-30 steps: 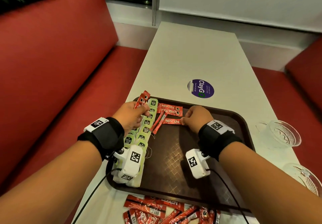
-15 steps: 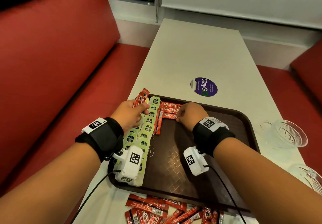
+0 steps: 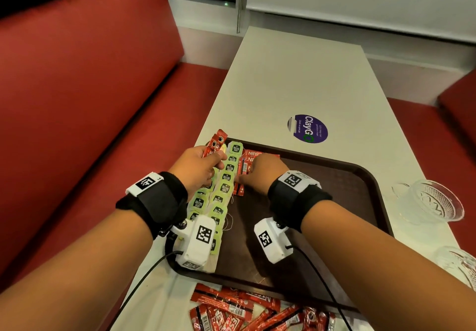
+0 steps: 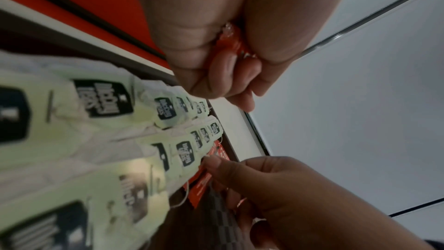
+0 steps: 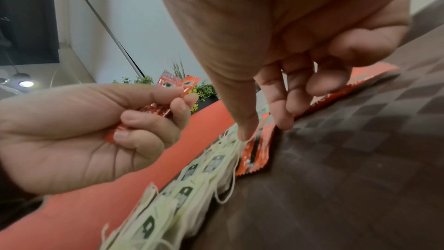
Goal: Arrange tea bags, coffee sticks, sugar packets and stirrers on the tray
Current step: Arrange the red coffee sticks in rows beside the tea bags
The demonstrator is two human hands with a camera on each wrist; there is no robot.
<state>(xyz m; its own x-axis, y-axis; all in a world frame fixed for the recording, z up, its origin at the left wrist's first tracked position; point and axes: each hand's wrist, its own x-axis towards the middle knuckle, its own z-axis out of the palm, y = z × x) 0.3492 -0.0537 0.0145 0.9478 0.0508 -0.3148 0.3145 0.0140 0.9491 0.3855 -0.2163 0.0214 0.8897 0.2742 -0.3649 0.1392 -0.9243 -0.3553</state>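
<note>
The left hand grips shiny red coffee sticks; the right hand presses with extended fingers on red sticks beside green-tagged tea bags.

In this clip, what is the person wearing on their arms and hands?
Both forearms are bare, no sleeves or gloves. The left hand and right hand each have a black wrist strap topped by a white plate with a black square marker. A white camera box, also marker-tagged, hangs under each wrist, trailing a thin black cable.
</note>
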